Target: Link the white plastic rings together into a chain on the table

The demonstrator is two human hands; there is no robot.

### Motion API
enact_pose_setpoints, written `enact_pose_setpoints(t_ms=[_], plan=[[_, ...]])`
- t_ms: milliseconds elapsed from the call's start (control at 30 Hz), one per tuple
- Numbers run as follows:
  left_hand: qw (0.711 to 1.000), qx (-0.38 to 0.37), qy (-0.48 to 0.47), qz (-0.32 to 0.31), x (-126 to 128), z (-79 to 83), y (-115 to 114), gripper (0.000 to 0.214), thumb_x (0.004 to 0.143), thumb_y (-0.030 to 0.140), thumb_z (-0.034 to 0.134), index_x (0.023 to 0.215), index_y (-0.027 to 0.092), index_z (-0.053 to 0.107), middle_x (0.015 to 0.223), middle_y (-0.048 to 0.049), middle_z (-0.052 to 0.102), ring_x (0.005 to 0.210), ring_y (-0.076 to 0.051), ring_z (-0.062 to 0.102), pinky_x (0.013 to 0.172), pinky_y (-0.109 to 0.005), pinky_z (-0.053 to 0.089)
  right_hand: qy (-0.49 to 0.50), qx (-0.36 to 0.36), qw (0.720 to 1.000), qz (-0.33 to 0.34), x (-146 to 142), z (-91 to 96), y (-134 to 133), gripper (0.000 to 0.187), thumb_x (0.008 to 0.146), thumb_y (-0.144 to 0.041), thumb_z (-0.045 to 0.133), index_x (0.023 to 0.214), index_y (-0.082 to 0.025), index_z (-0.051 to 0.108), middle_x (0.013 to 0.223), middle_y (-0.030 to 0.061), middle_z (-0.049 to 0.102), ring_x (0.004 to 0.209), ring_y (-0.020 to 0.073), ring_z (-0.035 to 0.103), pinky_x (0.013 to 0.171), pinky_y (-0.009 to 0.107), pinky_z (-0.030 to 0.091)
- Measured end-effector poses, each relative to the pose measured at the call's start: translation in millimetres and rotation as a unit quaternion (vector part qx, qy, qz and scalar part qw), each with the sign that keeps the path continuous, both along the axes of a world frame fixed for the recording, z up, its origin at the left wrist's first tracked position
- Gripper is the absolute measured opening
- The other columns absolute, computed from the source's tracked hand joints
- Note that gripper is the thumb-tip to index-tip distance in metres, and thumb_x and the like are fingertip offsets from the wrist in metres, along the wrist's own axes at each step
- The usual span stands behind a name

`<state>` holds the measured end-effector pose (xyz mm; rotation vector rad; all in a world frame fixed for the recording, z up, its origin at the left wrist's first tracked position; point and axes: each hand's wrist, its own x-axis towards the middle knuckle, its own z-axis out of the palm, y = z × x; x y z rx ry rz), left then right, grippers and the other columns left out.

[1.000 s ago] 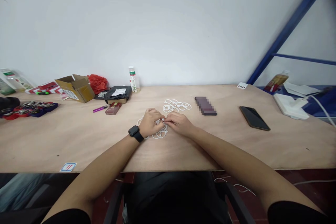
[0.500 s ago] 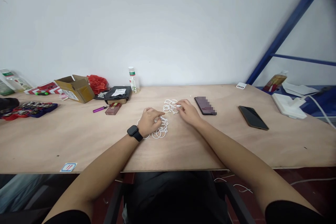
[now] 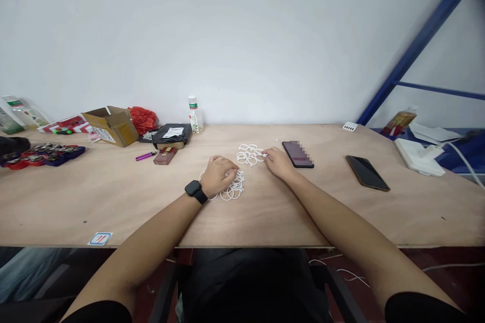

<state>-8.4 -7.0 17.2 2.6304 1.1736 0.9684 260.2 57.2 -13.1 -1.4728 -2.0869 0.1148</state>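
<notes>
Two groups of white plastic curtain rings lie on the wooden table. My left hand [image 3: 216, 175], with a black watch on its wrist, rests over the near pile of curtain rings [image 3: 232, 193] and covers part of it. Its fingers are bent and its thumb and forefinger come close together; whether a ring is between them cannot be seen. Farther back lies a looser, flat group of curtain rings [image 3: 248, 154]. At that group's right edge, my right hand [image 3: 278, 161] is closed, with its fingertips pinching a ring at the edge.
Right of my right hand lie a dark phone [image 3: 298, 154] and another phone [image 3: 367, 172]. A white power strip [image 3: 419, 157] is farther right. To the left are a cigarette pack [image 3: 165, 156], a purple lighter [image 3: 145, 156], a bottle [image 3: 193, 115], an open cardboard box [image 3: 109, 126] and a numbered label [image 3: 100, 238].
My right hand has shifted slightly right and lowered its fingertips to the edge of the far rings. The left forefinger, stretched out before, is now more curled over the near pile.
</notes>
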Motion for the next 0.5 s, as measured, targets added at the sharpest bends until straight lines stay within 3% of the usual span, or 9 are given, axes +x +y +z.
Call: enact_pose_setpoints(t_ms=[233, 367, 500], plan=[[1.000, 0.024, -0.008, 0.014, 2.4, -4.5, 0.7, 0.030, 0.090, 0.044, 0.055, 0.110, 0.023, 0.064, 0.105, -0.0049, 0.070, 0.102, -0.021, 0.060, 0.097, -0.041, 0.035, 0.195, 0.002, 0.969, 0.155, -44.8, 20.9, -43.5, 0.028, 0.089, -0.037, 0.059, 0.109, -0.022, 0.071, 0.100, 0.0070, 0.064, 0.077, 0.0161, 0.059, 0.070, 0.030, 0.048], [0.999, 0.032, 0.026, -0.005, 3.2, -7.1, 1.9, 0.026, 0.094, 0.042, 0.049, 0.097, 0.022, 0.064, 0.095, -0.0040, 0.070, 0.095, -0.019, 0.060, 0.095, -0.040, 0.035, 0.214, -0.029, 0.951, 0.221, -65.1, 22.0, -61.7, 0.023, 0.089, -0.035, 0.060, 0.105, -0.022, 0.071, 0.092, 0.0047, 0.067, 0.075, 0.0153, 0.059, 0.068, 0.028, 0.047], [0.999, 0.041, 0.032, -0.016, 2.5, -8.5, 2.6, 0.028, 0.097, 0.038, 0.044, 0.083, 0.020, 0.062, 0.085, -0.0023, 0.069, 0.088, -0.017, 0.059, 0.096, -0.040, 0.033, 0.208, -0.029, 0.945, 0.250, -64.2, 23.1, -64.9, 0.023, 0.090, -0.035, 0.058, 0.102, -0.020, 0.070, 0.091, 0.0050, 0.069, 0.076, 0.0156, 0.060, 0.066, 0.027, 0.046]])
